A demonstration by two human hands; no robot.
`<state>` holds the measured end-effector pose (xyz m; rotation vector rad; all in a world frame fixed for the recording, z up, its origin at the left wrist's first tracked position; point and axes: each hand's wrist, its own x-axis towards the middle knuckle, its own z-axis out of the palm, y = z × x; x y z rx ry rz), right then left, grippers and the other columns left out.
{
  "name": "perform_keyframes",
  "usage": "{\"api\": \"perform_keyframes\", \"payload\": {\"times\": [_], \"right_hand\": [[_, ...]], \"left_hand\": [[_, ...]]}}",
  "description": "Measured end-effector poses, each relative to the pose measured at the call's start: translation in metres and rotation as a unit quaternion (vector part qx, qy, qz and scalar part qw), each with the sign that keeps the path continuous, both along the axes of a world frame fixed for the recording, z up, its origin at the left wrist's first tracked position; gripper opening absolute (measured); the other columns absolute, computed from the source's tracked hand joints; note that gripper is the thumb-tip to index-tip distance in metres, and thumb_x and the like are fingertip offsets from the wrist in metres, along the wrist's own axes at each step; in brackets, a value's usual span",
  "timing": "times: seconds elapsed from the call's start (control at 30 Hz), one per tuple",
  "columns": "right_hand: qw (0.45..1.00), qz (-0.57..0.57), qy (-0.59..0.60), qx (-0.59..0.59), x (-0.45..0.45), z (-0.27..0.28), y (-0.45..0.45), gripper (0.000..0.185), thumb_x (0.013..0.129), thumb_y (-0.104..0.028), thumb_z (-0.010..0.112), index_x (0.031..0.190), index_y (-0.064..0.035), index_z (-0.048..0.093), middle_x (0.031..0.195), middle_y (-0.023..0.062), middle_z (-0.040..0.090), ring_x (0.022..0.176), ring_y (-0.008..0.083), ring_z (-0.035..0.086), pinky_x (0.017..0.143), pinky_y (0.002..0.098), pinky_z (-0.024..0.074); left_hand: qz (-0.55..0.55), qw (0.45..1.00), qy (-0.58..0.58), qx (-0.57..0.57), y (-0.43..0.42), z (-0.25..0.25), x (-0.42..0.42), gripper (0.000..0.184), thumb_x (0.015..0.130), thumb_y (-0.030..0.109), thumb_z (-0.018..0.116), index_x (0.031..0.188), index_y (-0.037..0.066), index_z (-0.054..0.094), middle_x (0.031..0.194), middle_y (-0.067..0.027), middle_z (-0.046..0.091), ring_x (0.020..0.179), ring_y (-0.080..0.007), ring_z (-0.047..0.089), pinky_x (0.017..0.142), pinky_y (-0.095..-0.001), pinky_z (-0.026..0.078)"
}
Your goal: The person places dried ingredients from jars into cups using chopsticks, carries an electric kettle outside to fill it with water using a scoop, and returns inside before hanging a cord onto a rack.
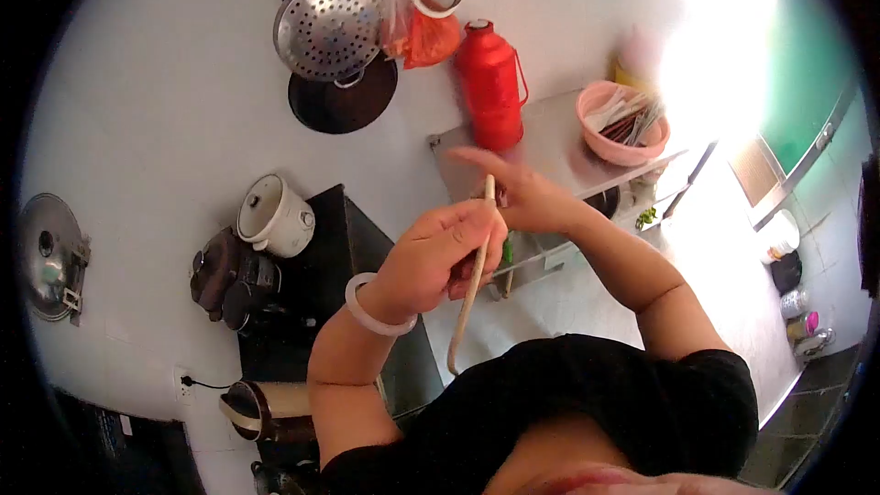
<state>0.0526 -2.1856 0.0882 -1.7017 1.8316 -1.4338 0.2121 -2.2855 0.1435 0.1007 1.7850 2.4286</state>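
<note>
My left hand, with a pale bangle on its wrist, is closed around a long, thin tan stick. The stick slants upward and bends slightly at its lower end; what it is made of is unclear. My right hand is just beyond the stick's upper end, with one digit stretched out to the left. Its other fingers are partly hidden behind my left hand and the stick. I cannot tell whether it touches the stick. A small bit of green shows behind my left hand.
A red thermos and a pink basin of utensils stand on a metal shelf. A steel colander hangs on the wall. A white cooker and a brown-and-cream kettle are on the dark counter at left.
</note>
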Motion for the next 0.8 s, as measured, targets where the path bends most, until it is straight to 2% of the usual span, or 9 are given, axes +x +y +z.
{"api": "perform_keyframes", "payload": {"times": [0.1, 0.2, 0.27, 0.33, 0.37, 0.47, 0.53, 0.63, 0.8], "right_hand": [[0.987, -0.011, 0.151, 0.055, -0.046, -0.011, 0.002, 0.024, 0.081, -0.027, 0.057, 0.087, -0.0034, 0.059, 0.07, 0.0162, 0.06, 0.06, 0.0287, 0.058, 0.057, 0.0369, 0.0452], [0.982, -0.115, 0.131, 0.072, -0.09, 0.01, 0.031, 0.024, 0.083, -0.027, 0.054, 0.081, -0.0036, 0.059, 0.075, 0.0169, 0.061, 0.066, 0.034, 0.058, 0.059, 0.0406, 0.0451], [0.931, -0.222, 0.289, 0.027, -0.117, 0.04, 0.051, 0.014, 0.08, -0.014, 0.06, 0.085, -0.0016, 0.06, 0.075, 0.017, 0.06, 0.07, 0.0297, 0.059, 0.065, 0.0358, 0.0462], [0.923, -0.237, 0.297, -0.061, -0.134, 0.083, 0.071, 0.014, 0.082, -0.015, 0.059, 0.086, -0.0019, 0.059, 0.073, 0.0149, 0.059, 0.067, 0.0293, 0.058, 0.062, 0.0346, 0.046], [0.903, -0.245, 0.342, -0.088, -0.146, 0.101, 0.081, 0.014, 0.083, -0.016, 0.058, 0.086, -0.0022, 0.059, 0.072, 0.014, 0.059, 0.066, 0.029, 0.057, 0.061, 0.0346, 0.046], [0.829, -0.284, 0.451, -0.17, -0.181, 0.143, 0.095, 0.017, 0.084, -0.019, 0.058, 0.088, -0.0029, 0.058, 0.073, 0.012, 0.059, 0.064, 0.027, 0.057, 0.06, 0.0342, 0.0462], [0.807, -0.357, 0.442, -0.161, -0.195, 0.173, 0.103, 0.023, 0.085, -0.024, 0.05, 0.086, -0.0043, 0.061, 0.082, 0.016, 0.062, 0.076, 0.0346, 0.059, 0.067, 0.0419, 0.0473], [0.784, -0.338, 0.479, -0.205, -0.234, 0.211, 0.107, 0.02, 0.086, -0.02, 0.053, 0.092, -0.0011, 0.058, 0.079, 0.0138, 0.062, 0.07, 0.0241, 0.061, 0.066, 0.032, 0.048], [0.836, -0.387, 0.309, -0.235, -0.249, 0.265, 0.084, 0.024, 0.085, -0.013, 0.051, 0.101, 0.0038, 0.058, 0.083, 0.0141, 0.064, 0.07, 0.0215, 0.062, 0.066, 0.0317, 0.0498]], "left_hand": [[-0.027, 0.999, 0.01, -0.015, 0.021, 0.011, -0.03, 0.032, 0.095, 0.033, 0.036, 0.079, 0.007, 0.046, 0.058, -0.0004, 0.043, 0.045, -0.0053, 0.035, 0.041, -0.0178, 0.029], [-0.03, 0.998, 0.053, 0.009, 0.041, 0.012, -0.054, 0.031, 0.088, 0.036, 0.048, 0.081, 0.006, 0.045, 0.065, -0.0037, 0.046, 0.054, -0.0125, 0.044, 0.048, -0.0236, 0.036], [-0.038, 0.991, 0.106, 0.064, 0.055, 0.002, -0.065, 0.035, 0.08, 0.038, 0.059, 0.084, 0.006, 0.045, 0.071, -0.0065, 0.048, 0.063, -0.0178, 0.05, 0.056, -0.0284, 0.041], [-0.059, 0.974, 0.17, 0.139, 0.064, -0.027, -0.07, 0.042, 0.073, 0.036, 0.068, 0.088, 0.006, 0.044, 0.077, -0.0092, 0.051, 0.074, -0.0218, 0.054, 0.065, -0.0328, 0.044], [-0.152, 0.964, 0.095, 0.198, 0.06, -0.038, -0.073, 0.052, 0.065, 0.032, 0.075, 0.097, 0.005, 0.044, 0.087, -0.0122, 0.054, 0.084, -0.0244, 0.055, 0.076, -0.0363, 0.043], [-0.181, 0.978, 0.095, 0.04, 0.059, -0.047, -0.08, 0.048, 0.074, 0.024, 0.068, 0.11, 0.008, 0.041, 0.091, -0.0088, 0.053, 0.089, -0.0193, 0.053, 0.083, -0.0315, 0.039], [-0.102, 0.982, 0.141, -0.069, 0.046, -0.051, -0.092, 0.043, 0.078, 0.012, 0.063, 0.114, 0.005, 0.041, 0.093, -0.0074, 0.052, 0.088, -0.0167, 0.053, 0.083, -0.0297, 0.04], [0.089, 0.975, 0.161, -0.125, 0.019, -0.05, -0.115, 0.025, 0.083, -0.002, 0.053, 0.107, 0.0, 0.047, 0.089, -0.0063, 0.054, 0.082, -0.014, 0.053, 0.076, -0.0262, 0.043], [0.33, 0.837, 0.356, -0.252, -0.028, 0.025, -0.163, 0.017, 0.09, 0.01, 0.048, 0.101, -0.001, 0.054, 0.07, -0.004, 0.055, 0.059, -0.0088, 0.049, 0.055, -0.0212, 0.04]]}}
